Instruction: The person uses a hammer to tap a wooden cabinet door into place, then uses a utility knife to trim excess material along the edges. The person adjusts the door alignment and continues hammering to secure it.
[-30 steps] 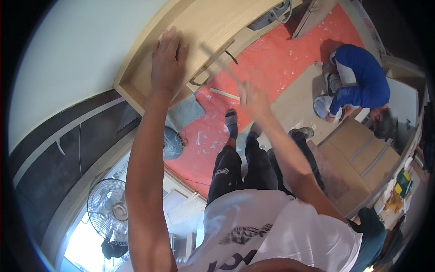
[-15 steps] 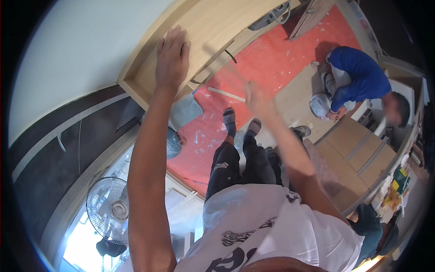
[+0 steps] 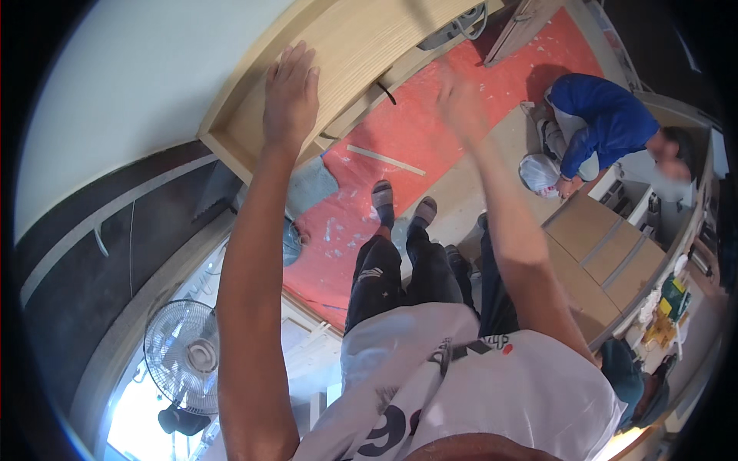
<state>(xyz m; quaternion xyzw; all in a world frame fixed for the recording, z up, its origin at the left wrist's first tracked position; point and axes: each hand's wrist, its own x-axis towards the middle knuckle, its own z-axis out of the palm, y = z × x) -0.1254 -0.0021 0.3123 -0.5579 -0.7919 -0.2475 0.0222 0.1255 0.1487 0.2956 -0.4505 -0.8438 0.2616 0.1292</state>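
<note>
The person's left hand (image 3: 290,104) lies flat, fingers close together, on one pale-wood, raised-edged panel (image 3: 357,58); the right hand (image 3: 463,111), curled and motion-blurred, grips one slim greyish stick-like tool (image 3: 419,11), its far end over that panel. Below, one thin cream strip (image 3: 386,160) crosses one paint-flecked red floor covering (image 3: 346,192). Farther right, one co-worker in blue (image 3: 600,115) crouches beside one white bundle (image 3: 540,175).
</note>
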